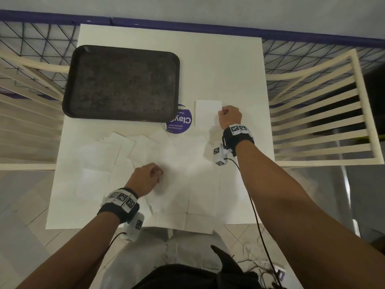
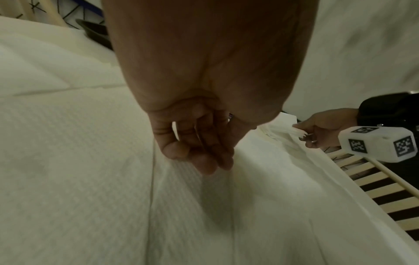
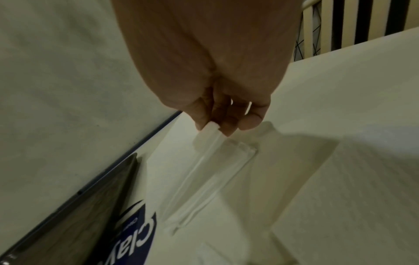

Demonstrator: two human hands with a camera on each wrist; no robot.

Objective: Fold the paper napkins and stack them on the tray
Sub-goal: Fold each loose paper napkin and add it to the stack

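Observation:
A folded white napkin point(image 1: 208, 113) lies right of the dark tray point(image 1: 120, 82), which has nothing on it. My right hand point(image 1: 221, 112) pinches the napkin's right edge between thumb and fingers; the right wrist view shows the layered napkin point(image 3: 211, 174) running from the pinch point(image 3: 215, 128) towards the tray point(image 3: 68, 224). Several unfolded napkins point(image 1: 100, 155) cover the near half of the table. My left hand point(image 1: 159, 174) hovers just over one of them point(image 2: 90, 161), fingers point(image 2: 211, 165) loosely curled and holding nothing.
A round blue sticker point(image 1: 181, 122) sits on the white table point(image 1: 239, 69) between tray and folded napkin. Cream slatted chairs point(image 1: 325, 113) flank the table on both sides. Black cables point(image 1: 260, 236) hang off the near right edge.

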